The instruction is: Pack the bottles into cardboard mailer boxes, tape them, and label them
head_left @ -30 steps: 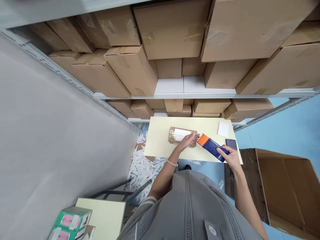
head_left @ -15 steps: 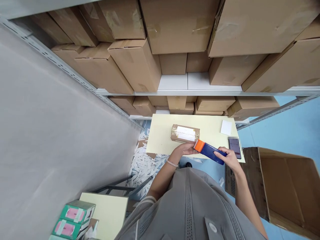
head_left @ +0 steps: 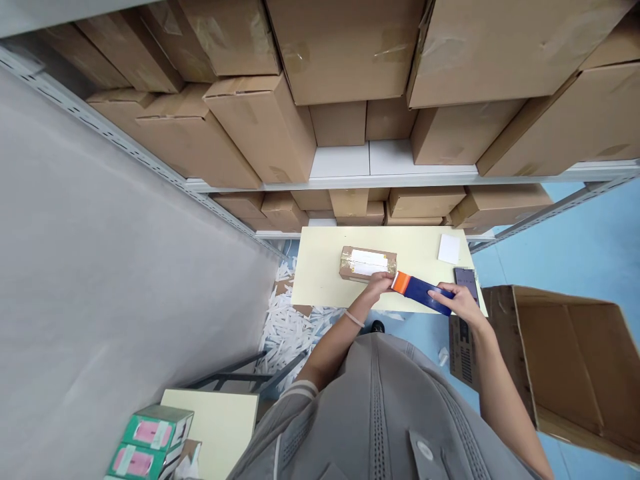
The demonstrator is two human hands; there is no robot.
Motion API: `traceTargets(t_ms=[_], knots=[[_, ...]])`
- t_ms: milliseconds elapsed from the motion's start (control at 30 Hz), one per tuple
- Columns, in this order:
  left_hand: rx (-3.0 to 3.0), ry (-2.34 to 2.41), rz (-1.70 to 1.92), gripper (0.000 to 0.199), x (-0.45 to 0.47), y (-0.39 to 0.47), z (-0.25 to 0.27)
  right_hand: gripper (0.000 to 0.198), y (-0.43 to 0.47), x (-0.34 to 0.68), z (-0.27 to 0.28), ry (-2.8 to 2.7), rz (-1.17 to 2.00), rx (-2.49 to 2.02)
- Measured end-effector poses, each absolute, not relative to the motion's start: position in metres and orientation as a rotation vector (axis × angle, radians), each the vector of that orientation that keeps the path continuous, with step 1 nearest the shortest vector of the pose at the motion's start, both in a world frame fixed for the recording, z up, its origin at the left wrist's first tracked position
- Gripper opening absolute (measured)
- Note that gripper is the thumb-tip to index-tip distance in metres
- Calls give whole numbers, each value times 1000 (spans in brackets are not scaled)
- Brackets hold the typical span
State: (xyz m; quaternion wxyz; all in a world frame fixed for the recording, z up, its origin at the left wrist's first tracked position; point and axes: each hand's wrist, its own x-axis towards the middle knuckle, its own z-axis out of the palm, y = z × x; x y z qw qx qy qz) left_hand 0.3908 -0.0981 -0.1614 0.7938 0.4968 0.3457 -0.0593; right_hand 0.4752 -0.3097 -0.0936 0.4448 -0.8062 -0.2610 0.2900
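My right hand [head_left: 463,303] is clamped on the dark end of a flat blue pack [head_left: 420,292], thumb across its smooth, faintly glossy face; I hold this slim oblong slantwise over the near edge of the pale, smooth table [head_left: 320,267]. Its bright orange end, edged white, points at my left hand [head_left: 379,285], whose fingers curl right beside it, though I cannot tell whether they pinch it. Just behind that hand lies a brown cardboard box [head_left: 367,262], oblong, shiny with tape and white-labelled. Farther right sit a square white card [head_left: 449,247] and a flat dark phone [head_left: 466,280].
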Motion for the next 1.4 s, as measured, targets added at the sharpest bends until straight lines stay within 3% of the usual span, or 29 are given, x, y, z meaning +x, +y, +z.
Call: traceTargets(t_ms=[400, 667, 933, 1167, 1400], knots=[[1139, 818, -9, 20, 404, -42, -162, 56, -354, 549, -85, -496, 924, -2121], [1470, 961, 81, 8, 435, -73, -182, 59, -334, 586, -110, -838, 615, -2632], [1906, 979, 31, 4, 434, -82, -180, 59, -331, 599, -128, -972, 543, -2750], [2605, 785, -95, 24, 429, -102, -176, 55, -330, 595, -140, -1004, 494, -2767], [2603, 817, -121, 28, 420, -102, -173, 51, -326, 585, -137, -1008, 493, -2794]])
